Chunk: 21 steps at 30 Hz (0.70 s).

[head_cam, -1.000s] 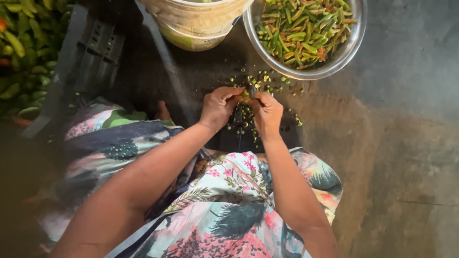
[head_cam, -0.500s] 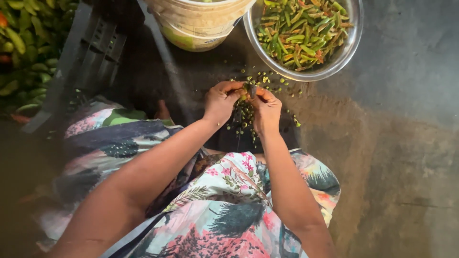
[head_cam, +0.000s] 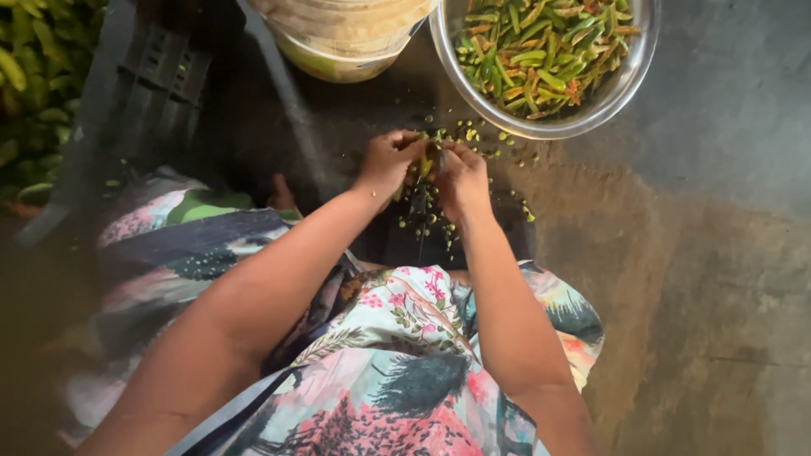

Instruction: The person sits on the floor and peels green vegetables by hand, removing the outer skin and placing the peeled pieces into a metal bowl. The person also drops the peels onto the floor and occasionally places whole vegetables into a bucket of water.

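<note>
Hands around green pod

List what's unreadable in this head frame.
- Green piece between left hand and right hand: mostly covered by fingers.
- Bucket: cut off by top edge.
- Steel bowl: far rim cut off.
- Dark blade-like thing below the hands: too dim to identify.

The bowl sat on the floor, with cut pods in it. Left of the bowl stood a bucket; further left, a crate, then a heap of pods. Below the bowl, both hands met over scattered bits, just beside its rim.
</note>
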### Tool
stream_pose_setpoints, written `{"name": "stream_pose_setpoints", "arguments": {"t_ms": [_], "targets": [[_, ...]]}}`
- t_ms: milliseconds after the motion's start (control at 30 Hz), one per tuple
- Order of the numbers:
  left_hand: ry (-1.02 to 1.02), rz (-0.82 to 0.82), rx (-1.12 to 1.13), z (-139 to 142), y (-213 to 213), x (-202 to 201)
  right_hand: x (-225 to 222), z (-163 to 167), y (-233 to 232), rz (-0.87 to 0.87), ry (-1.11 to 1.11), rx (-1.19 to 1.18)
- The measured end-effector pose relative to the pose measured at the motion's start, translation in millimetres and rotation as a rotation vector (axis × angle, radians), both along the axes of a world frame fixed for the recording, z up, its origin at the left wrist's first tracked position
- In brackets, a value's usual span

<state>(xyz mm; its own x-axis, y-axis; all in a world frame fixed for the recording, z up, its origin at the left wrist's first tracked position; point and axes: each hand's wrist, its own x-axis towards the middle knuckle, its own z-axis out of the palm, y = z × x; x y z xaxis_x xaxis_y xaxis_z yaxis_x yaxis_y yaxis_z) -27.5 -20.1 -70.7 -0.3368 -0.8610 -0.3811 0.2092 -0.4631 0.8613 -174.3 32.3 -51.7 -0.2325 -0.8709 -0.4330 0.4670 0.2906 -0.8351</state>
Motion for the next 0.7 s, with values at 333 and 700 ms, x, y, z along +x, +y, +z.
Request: {"name": "stream_pose_setpoints", "arguments": {"t_ms": [333,700], "targets": [[0.132,0.176,-0.388,7,-11,-2,-9,23,-12,-0.295,-0.007,-0.295],[-0.047,-0.193,-0.084,38,14,28,2,48,32,0.198,0.595,-0.173]]}}
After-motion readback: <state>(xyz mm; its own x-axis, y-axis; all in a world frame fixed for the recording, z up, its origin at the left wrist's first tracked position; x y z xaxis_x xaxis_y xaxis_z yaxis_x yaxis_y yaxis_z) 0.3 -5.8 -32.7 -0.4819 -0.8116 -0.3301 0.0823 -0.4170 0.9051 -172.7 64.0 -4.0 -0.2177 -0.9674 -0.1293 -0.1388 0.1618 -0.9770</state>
